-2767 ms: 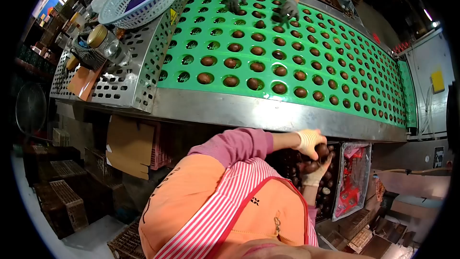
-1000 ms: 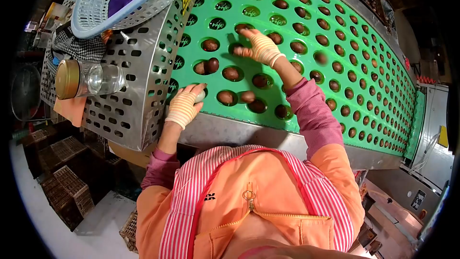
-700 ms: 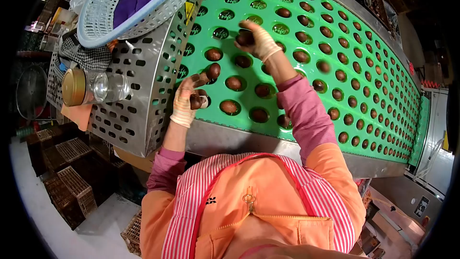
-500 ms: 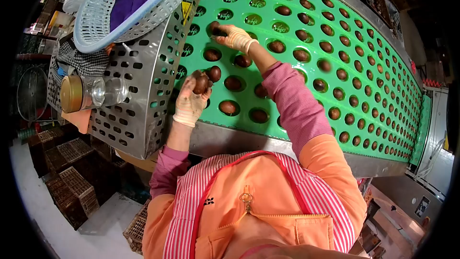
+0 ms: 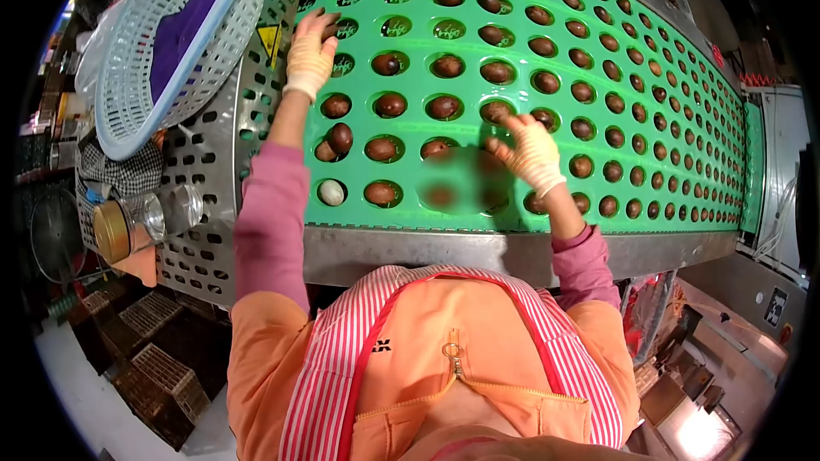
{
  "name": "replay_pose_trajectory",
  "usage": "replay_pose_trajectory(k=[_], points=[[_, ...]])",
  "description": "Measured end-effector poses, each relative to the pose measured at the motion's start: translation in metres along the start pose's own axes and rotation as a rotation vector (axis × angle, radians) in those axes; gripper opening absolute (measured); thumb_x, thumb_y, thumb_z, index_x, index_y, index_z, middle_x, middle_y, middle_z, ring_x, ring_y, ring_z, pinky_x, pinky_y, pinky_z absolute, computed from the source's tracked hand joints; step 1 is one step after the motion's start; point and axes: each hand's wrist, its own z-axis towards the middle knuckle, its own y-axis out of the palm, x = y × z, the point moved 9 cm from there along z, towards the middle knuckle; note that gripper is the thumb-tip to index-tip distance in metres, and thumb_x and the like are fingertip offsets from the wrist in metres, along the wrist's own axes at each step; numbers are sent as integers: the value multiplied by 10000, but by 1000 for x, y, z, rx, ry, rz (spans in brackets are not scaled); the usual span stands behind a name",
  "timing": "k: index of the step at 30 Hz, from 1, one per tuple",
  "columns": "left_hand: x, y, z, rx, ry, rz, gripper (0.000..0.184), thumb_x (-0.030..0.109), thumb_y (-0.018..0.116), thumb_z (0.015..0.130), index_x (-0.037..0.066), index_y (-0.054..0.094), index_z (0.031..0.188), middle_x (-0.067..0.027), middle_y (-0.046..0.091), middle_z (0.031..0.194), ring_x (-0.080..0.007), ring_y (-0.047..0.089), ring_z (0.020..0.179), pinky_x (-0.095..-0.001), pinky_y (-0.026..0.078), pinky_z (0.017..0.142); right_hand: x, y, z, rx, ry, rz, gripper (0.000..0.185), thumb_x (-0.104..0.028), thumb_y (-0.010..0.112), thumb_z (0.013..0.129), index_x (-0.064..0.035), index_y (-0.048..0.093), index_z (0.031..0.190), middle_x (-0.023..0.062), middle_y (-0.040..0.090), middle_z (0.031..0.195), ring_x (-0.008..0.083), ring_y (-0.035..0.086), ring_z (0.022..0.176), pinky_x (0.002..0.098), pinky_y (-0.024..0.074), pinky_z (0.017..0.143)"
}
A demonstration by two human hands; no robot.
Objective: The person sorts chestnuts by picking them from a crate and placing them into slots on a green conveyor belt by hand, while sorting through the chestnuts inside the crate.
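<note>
A green conveyor tray (image 5: 410, 132) has rows of oval cups, many holding brown eggs (image 5: 390, 105). Over its left edge, my left hand (image 5: 312, 55), in a fingerless glove, has its fingers apart; nothing shows in it. Near the middle, my right hand (image 5: 531, 149) is gloved the same way, with thumb and fingers apart. Its fingertips are close to a brown egg (image 5: 495, 111); contact is unclear. One dark egg (image 5: 340, 137) leans on another egg in the left column. Below them lies a pale egg (image 5: 331, 193). A blurred brown shape (image 5: 465, 175) is left of my right hand.
A blue plastic basket (image 5: 184, 43) with purple cloth stands at the far left on a perforated metal guard (image 5: 218, 149). A gold-lidded jar (image 5: 128, 230) lies beside it. The steel rim (image 5: 410, 252) runs along the near side. Crates (image 5: 166, 384) are on the floor.
My left hand has let go of its dark egg and moved up. My right hand has left its egg and moved right and nearer to me. The camera view and basket have shifted.
</note>
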Motion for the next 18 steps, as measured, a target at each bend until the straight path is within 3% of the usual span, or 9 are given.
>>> replay_pose_trajectory(k=[3, 6, 8, 11, 13, 16, 17, 18], points=[[-50, 49, 10, -476, -234, 490, 484, 144, 587, 875, 214, 509, 1347, -89, 407, 1465, -373, 377, 1318, -449, 349, 1099, -6, 20, -18, 143, -61, 91, 420, -345, 714, 800, -115, 625, 1141, 142, 610, 1020, 364, 588, 934, 459, 489, 806], [-4, 25, 1, -269, -170, 429, 457, 191, 588, 886, 199, 517, 1338, -101, 435, 1432, -369, 399, 1297, -450, 368, 1078, -19, 28, -24, 62, -41, 33, 393, -357, 715, 795, -112, 629, 1089, 131, 605, 976, 348, 584, 925, 459, 488, 789], [9, 14, -29, -260, -223, 459, 438, 318, 601, 885, 148, 539, 1284, -127, 526, 1279, -352, 503, 1192, -452, 442, 983, -32, 29, -23, -45, -32, 6, 389, -386, 718, 785, -111, 629, 1046, 120, 601, 951, 331, 585, 933, 441, 495, 782], [29, 11, -97, -473, -452, 517, 488, 430, 610, 867, 145, 546, 1258, -148, 555, 1234, -352, 556, 1130, -458, 472, 918, -38, 66, -26, -393, -10, -25, 397, -399, 727, 769, -115, 631, 1031, 127, 602, 952, 325, 597, 951, 431, 506, 800], [26, 20, -140, -615, -505, 535, 550, 458, 672, 821, 177, 538, 1274, -128, 551, 1221, -332, 554, 1124, -454, 488, 912, -50, 50, -22, -334, -121, -36, 385, -371, 731, 764, -97, 634, 1017, 155, 622, 957, 334, 619, 925, 443, 510, 791], [54, 21, -168, -437, -251, 438, 596, 214, 729, 779, 174, 508, 1330, -113, 521, 1226, -338, 498, 1116, -450, 467, 937, -56, 33, 10, -323, -174, 210, 326, -322, 738, 748, -55, 649, 912, 176, 651, 864, 346, 644, 816, 436, 523, 722], [54, 22, -174, -394, -201, 356, 593, 118, 708, 768, 188, 515, 1324, -113, 508, 1230, -344, 495, 1102, -445, 460, 942, -57, 22, 30, -262, -169, 268, 294, -311, 747, 733, -48, 654, 826, 167, 654, 774, 353, 643, 729, 429, 525, 665], [53, 20, -177, -375, -197, 317, 590, 107, 701, 769, 192, 518, 1323, -112, 509, 1228, -345, 498, 1103, -442, 461, 945, -61, 5, 53, -134, -208, 344, 275, -306, 755, 727, -55, 657, 781, 153, 651, 714, 349, 643, 675, 427, 523, 630]])
